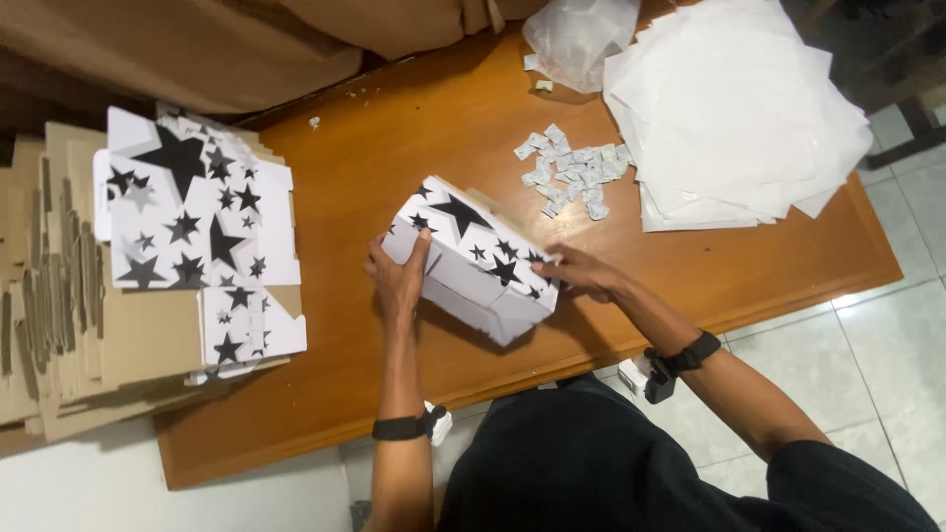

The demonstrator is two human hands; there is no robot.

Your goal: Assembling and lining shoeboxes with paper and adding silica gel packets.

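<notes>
Centrally, left hand point(399, 279) and right hand point(581, 271) gripping boxy star-printed carton point(473, 261) (matte cardboard), glossy wooden table point(414, 148).

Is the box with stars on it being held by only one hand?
No, the left hand and right hand both grip the star-printed box.

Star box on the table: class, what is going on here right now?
A person holds a white box with black stars on a wooden table, left hand on one end, right hand on the other. The box looks partly folded up. Flat star-printed blanks are stacked to the left on cardboard. White paper sheets, small packets and a plastic bag lie beyond.
</notes>
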